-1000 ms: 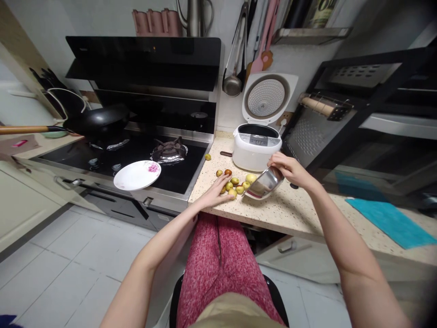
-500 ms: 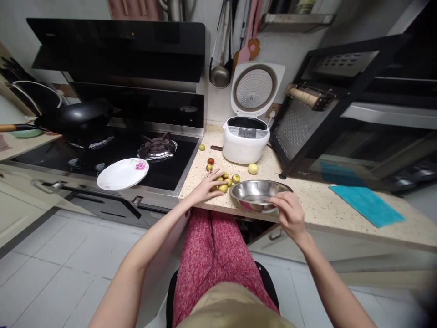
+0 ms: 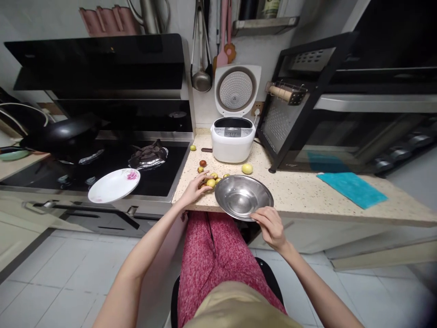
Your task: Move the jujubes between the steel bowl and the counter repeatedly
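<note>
Right hand [image 3: 271, 226] pinches the near rim of the steel bowl [image 3: 243, 197], light, rigid, slippery; left hand [image 3: 193, 191] cups small firm fruits [image 3: 210, 181] on the bench [image 3: 307, 191].

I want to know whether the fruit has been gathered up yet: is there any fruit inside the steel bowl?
No. The steel bowl shows only bare metal inside, while the small fruits lie beside it.

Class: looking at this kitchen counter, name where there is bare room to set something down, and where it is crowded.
Bare counter lies between the steel bowl and the blue cloth, in front of the black rack. It is crowded left of the bowl, where small fruits cluster under the left hand, up to the rice cooker.
</note>
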`<action>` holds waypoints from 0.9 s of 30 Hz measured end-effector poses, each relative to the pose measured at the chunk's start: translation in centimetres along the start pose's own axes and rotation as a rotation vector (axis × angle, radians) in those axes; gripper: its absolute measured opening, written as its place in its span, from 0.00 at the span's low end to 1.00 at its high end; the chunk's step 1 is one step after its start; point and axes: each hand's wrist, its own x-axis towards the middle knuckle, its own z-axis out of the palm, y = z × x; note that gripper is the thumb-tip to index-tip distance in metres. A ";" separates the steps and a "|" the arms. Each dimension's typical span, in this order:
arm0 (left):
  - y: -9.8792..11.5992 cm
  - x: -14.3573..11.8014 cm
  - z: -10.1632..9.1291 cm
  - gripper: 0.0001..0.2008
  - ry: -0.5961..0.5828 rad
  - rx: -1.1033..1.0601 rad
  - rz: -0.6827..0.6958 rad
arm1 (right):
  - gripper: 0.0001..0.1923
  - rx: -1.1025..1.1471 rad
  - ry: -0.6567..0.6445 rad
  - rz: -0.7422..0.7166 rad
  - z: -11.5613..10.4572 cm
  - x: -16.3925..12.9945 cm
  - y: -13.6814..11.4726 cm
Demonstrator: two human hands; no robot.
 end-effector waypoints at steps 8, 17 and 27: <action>-0.4 -0.2 0.1 0.20 0.165 -0.166 -0.067 | 0.21 0.019 -0.042 -0.032 1.8 0.7 -1.1; 2.9 -0.2 1.9 0.17 0.198 -0.097 0.088 | 0.22 0.052 -0.025 -0.043 1.8 1.2 -1.3; 6.5 -0.6 3.1 0.14 0.112 -0.014 0.222 | 0.11 0.022 0.059 0.044 1.5 3.3 -2.4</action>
